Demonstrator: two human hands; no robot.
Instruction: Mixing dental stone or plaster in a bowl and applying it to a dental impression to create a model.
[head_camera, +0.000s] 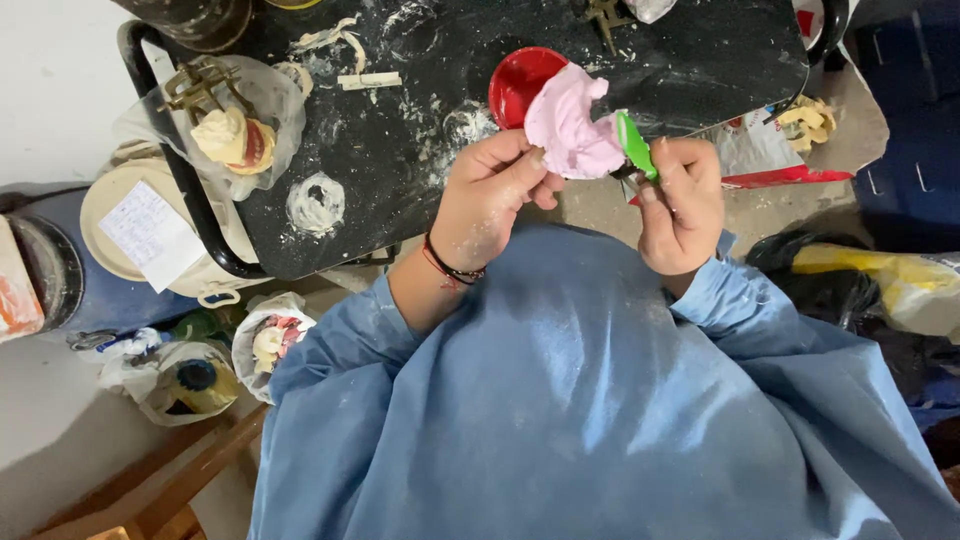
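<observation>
Left hand (495, 195) pinching our lumpy pink plaster cast (570, 130), right hand (682, 205) gripping green-handled knife (634, 146) at its edge; trimming looks barely started, cast rough all round

Pink lump (568, 130), green tool (634, 145), red bowl (515, 80), white-speckled black table (480, 60).

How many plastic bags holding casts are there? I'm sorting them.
2: one bag on the black table's left edge, one bag on the floor below it. A third floor bag holds something else; more may be hidden.
</observation>
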